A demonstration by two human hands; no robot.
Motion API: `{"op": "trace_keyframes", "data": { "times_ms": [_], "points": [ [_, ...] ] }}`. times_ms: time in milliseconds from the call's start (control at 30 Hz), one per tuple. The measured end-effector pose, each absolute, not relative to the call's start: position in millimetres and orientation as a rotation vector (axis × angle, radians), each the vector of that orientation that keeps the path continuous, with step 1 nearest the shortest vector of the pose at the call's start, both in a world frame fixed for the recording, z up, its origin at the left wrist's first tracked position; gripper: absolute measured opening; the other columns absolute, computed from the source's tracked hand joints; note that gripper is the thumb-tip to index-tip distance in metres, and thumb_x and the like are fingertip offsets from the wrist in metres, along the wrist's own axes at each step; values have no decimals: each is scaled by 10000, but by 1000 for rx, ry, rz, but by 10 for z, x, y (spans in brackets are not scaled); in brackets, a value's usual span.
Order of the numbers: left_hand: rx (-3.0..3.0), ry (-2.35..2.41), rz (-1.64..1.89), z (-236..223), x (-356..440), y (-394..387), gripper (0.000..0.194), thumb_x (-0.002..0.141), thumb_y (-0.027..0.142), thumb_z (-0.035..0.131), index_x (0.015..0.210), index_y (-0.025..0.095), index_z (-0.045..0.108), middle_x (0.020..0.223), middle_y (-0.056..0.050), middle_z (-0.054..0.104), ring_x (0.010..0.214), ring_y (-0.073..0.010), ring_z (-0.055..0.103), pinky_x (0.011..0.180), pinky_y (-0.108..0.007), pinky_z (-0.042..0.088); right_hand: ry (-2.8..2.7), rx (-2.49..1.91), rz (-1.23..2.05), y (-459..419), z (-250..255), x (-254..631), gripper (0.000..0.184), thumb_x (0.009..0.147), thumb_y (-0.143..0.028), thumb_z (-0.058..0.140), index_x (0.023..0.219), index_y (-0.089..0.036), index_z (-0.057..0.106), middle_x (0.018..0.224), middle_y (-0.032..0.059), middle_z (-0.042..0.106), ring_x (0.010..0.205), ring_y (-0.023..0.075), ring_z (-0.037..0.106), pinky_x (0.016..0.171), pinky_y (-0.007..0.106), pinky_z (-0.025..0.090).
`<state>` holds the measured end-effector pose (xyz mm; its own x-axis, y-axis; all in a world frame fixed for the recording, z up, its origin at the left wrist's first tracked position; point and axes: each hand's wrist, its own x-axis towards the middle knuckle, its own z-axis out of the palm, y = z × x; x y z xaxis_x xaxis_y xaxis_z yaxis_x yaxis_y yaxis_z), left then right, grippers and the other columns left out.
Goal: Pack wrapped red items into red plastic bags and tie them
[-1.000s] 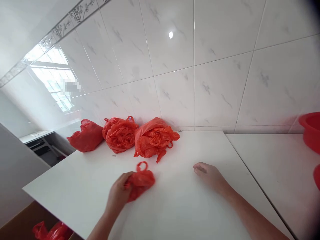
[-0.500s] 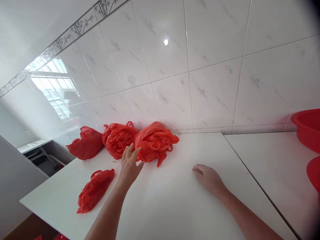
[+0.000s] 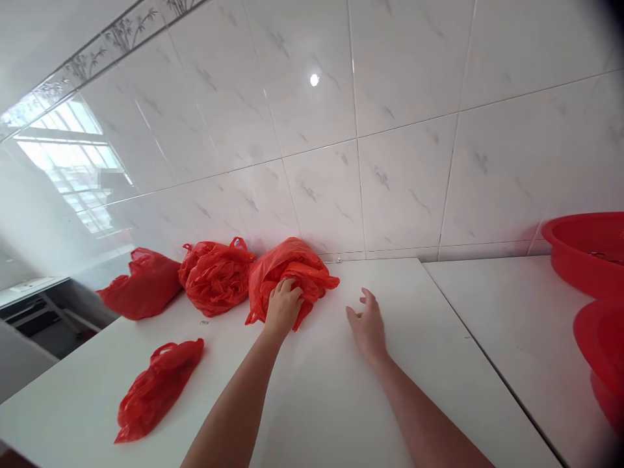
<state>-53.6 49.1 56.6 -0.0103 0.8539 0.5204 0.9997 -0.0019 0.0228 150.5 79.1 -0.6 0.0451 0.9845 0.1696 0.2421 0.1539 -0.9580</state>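
Three bundles of crumpled red plastic bags line the tiled wall on a white table (image 3: pixel 341 416). My left hand (image 3: pixel 283 307) is closed on the rightmost bundle (image 3: pixel 292 273), fingers curled into the plastic. My right hand (image 3: pixel 366 327) hovers just right of that bundle, fingers apart and holding nothing. The middle bundle (image 3: pixel 217 276) and the left bundle (image 3: pixel 141 284) sit untouched. A single flattened red bag (image 3: pixel 156 389) lies alone near the table's front left.
A white tiled wall (image 3: pixel 400 143) rises right behind the bundles. Two red plastic basins (image 3: pixel 587 250) stand at the right edge on a second white surface. A seam separates the two tabletops. The table's left edge drops off beyond the loose bag.
My left hand let go of the single bag at the front left, reached forward and closed on the rightmost bundle. My right hand slid forward and left toward that bundle.
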Motion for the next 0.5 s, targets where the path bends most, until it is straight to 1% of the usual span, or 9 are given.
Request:
{"op": "trace_keyframes", "data": {
  "times_ms": [67,133,200,267,300,333,400,467,500],
  "points": [
    [-1933,-1873,-568,510,-561,443,225,868,179,433,872,209,655,1221,-103,556,1211,-291,464,945,-479,420,-1372,-1159,923,837,40,1238,724,767,-382,535,1429,-299,256,1396,96,381,791,180,597,713,331,481],
    [-1968,-1794,-576,480,-597,401,233,869,156,420,856,205,648,1174,-97,585,1214,-277,466,949,-453,426,-1407,-1067,912,900,65,1026,744,781,-352,524,1453,-337,205,1472,83,268,838,184,603,714,336,494],
    [-2004,-1708,-572,476,-633,364,212,860,148,434,858,205,637,1111,-94,614,1206,-273,476,957,-452,422,-1452,-1010,915,986,51,889,743,796,-304,501,1460,-377,176,1514,69,171,852,178,610,710,344,501],
    [-2012,-1664,-538,497,-658,333,130,841,203,500,873,206,627,1033,-90,634,1125,-278,529,1003,-511,366,-1492,-977,943,1086,6,821,731,787,-248,494,1451,-377,217,1524,67,131,893,180,611,754,358,500],
    [-1998,-1660,-520,513,-664,324,114,824,258,545,890,207,623,1007,-89,636,1065,-279,556,1030,-554,316,-1508,-965,956,1135,-21,806,690,775,-225,498,1425,-348,301,1518,70,153,956,194,599,800,366,491],
    [-1975,-1657,-511,529,-667,322,162,800,322,588,908,207,623,999,-92,633,1013,-279,571,1048,-592,263,-1522,-951,964,1179,-46,799,615,761,-209,504,1362,-305,416,1499,75,207,1034,213,572,851,372,473],
    [-1931,-1640,-522,553,-666,345,316,749,430,643,975,210,625,1077,-118,608,1005,-291,561,1062,-624,200,-1528,-912,991,1237,-76,799,388,748,-200,503,1121,-229,608,1386,83,394,1108,227,526,918,369,434],
    [-1927,-1620,-525,547,-669,411,405,736,450,656,1075,232,613,1230,-142,537,1131,-324,493,1060,-606,219,-1466,-883,1087,1255,-74,805,195,757,-231,497,888,-218,641,1132,64,580,1001,210,555,880,349,445],
    [-1937,-1623,-509,531,-677,458,407,746,435,651,1104,248,607,1286,-142,498,1191,-335,446,1052,-592,244,-1418,-879,1151,1256,-64,810,137,761,-261,503,811,-224,625,979,43,620,895,197,571,821,335,464]
  ]
}}
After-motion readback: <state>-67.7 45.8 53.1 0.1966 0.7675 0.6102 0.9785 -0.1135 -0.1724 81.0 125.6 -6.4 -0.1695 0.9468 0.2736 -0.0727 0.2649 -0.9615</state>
